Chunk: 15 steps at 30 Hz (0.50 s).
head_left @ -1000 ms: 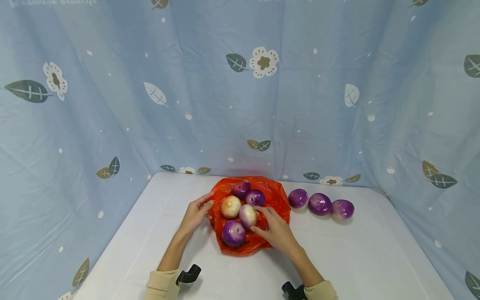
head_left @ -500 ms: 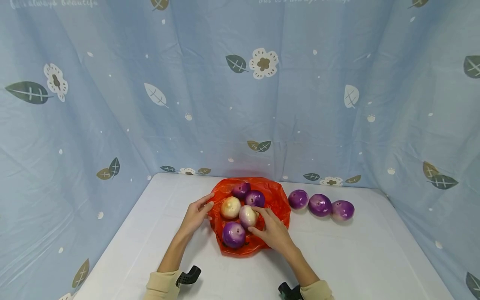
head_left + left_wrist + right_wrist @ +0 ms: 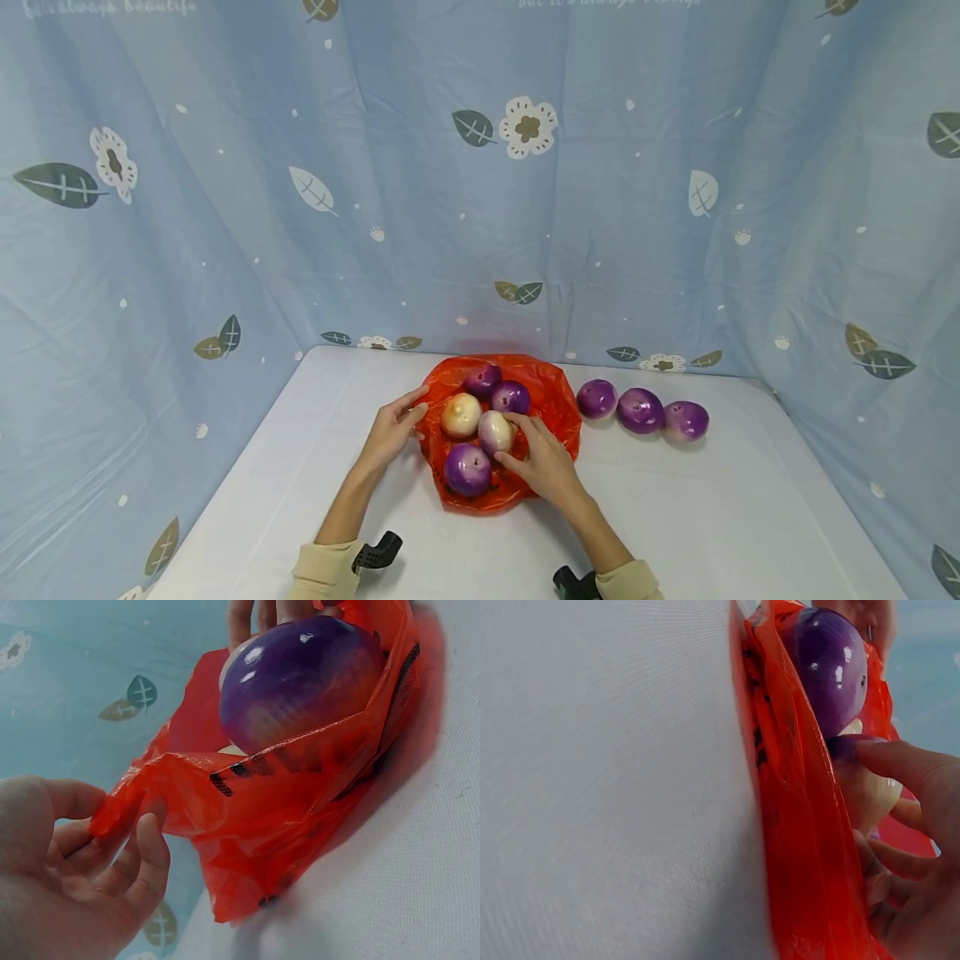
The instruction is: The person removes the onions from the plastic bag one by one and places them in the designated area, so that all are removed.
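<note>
bag (image 3: 553, 402): red (black print) | vegetables (image 3: 467, 469): purple, cream | curtain (image 3: 480, 225): blue, leaf-patterned

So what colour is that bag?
The bag is red with black marks, clearest in left wrist view.

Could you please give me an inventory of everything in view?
Curtain: at least 1, blue with printed leaves and flowers, behind and beside the table
Table: 1, white, under everything
Plastic bag: 1, red, mouth open, on the table
Dark onion-like vegetables: 3, purple, in the bag
Cream onion-like vegetable: 1, yellowish, in the bag
Pale onion-like vegetable: 1, whitish with purple, in the bag
Loose onion-like vegetables: 3, purple, in a row right of the bag
Left hand: 1, bare, holding the bag's rim
Right hand: 1, bare, gripping the pale vegetable
Wrist devices: 2, black, one per wrist
Sleeves: 2, beige, one per arm
</note>
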Motion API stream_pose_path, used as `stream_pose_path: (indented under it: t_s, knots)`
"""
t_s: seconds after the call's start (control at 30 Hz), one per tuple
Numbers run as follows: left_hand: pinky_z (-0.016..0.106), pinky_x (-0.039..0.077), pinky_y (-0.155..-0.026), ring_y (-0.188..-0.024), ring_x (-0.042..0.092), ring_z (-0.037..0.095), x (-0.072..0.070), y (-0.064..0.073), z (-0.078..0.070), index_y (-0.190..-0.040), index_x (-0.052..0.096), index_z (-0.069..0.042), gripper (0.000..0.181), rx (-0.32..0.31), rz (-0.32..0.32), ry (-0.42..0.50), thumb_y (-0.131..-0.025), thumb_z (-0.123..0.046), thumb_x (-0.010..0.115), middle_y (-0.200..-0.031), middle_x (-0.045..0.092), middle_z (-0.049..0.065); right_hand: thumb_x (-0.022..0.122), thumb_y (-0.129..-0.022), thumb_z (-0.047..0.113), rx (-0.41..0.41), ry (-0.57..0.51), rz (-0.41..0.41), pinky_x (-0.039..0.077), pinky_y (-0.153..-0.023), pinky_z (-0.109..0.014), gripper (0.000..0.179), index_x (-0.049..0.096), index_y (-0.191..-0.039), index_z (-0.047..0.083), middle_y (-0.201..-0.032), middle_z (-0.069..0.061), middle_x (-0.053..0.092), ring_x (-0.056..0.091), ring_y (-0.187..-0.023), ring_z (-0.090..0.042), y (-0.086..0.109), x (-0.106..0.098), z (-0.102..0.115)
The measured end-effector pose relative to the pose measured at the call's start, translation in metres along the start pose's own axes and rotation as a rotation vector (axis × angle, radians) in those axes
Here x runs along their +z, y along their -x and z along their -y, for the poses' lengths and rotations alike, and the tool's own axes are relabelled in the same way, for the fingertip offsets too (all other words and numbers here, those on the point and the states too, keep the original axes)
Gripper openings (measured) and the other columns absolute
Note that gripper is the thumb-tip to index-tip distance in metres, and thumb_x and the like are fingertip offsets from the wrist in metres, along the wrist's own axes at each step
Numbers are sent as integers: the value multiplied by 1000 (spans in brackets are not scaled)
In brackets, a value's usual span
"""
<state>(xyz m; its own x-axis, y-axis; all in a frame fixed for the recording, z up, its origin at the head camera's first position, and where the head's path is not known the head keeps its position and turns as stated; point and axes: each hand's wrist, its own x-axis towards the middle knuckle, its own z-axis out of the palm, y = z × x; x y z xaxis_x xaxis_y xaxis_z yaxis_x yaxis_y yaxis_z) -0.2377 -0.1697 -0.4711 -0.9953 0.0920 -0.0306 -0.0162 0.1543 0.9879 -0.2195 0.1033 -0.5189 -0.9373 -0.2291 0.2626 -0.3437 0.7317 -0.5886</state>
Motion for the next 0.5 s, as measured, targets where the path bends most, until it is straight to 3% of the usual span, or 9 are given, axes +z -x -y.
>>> stream_pose_path:
  t_s: [0.5]
  knots:
    - [48,61,-79,-84,64,26,0,1,-2,-142,50,-4,43,1,-8,-13,-100,-13,55,-147,49,17,76,-84,40,-26,-6,1,57,-93,-52,63,48,-140,28,-124,-6,62,65,-110,-28,0,1,-2]
